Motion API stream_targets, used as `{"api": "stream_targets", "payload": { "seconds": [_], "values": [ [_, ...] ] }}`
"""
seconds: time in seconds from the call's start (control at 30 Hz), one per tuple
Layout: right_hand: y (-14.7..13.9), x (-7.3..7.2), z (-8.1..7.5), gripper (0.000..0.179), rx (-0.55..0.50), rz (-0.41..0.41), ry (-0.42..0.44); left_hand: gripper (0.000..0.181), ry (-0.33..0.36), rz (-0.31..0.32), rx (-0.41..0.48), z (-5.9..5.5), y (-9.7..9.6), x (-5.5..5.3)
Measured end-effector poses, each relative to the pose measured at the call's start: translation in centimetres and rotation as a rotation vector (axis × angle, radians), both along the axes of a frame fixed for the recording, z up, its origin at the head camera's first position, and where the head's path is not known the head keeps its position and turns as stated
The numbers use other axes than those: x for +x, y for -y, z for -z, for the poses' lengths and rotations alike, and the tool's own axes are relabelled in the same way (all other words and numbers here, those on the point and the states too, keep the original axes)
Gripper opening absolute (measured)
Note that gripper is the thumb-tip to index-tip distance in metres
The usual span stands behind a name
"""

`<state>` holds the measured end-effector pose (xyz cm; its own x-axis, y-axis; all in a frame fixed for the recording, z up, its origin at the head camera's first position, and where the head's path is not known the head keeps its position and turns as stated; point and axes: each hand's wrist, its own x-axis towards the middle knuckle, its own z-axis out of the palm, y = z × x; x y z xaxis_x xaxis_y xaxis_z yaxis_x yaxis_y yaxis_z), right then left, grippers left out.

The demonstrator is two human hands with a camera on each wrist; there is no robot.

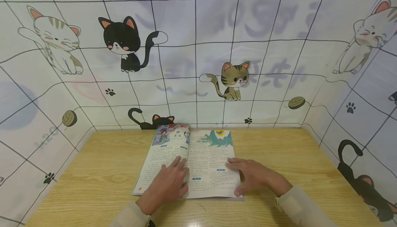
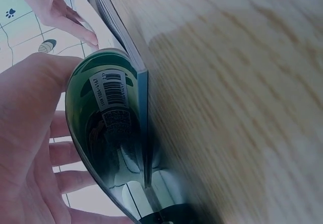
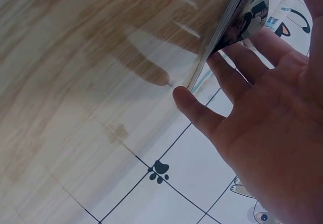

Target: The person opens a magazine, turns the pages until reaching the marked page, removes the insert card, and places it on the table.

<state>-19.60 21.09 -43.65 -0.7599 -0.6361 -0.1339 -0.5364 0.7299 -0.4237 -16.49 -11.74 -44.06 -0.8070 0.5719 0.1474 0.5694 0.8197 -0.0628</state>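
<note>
An open magazine (image 1: 211,154) lies on the table, with printed text and coloured pictures at the top of both pages. My left hand (image 1: 170,182) rests on the left page beside the spine, its fingers pointing up the page. In the left wrist view, the cover with a barcode (image 2: 113,90) bulges beside the left palm (image 2: 22,128). At the magazine's right edge is my right hand (image 1: 252,173), fingertips on the page's margin and thumb near the lower corner. The right wrist view shows its fingers spread along the page edges (image 3: 217,37).
The wooden table (image 1: 102,165) extends on both sides of the magazine. Behind it and at the sides stand white walls (image 1: 180,92) with black grid lines and cartoon cats. Pale sleeves (image 1: 299,206) cover both forearms.
</note>
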Motion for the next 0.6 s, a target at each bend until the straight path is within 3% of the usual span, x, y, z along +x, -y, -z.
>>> {"api": "stream_targets", "payload": {
  "seconds": [0.6],
  "values": [
    [0.17, -0.62, -0.23, 0.087, -0.015, 0.011, 0.021, 0.053, 0.012, -0.014, 0.032, 0.27, -0.14, -0.07]
  ]
}}
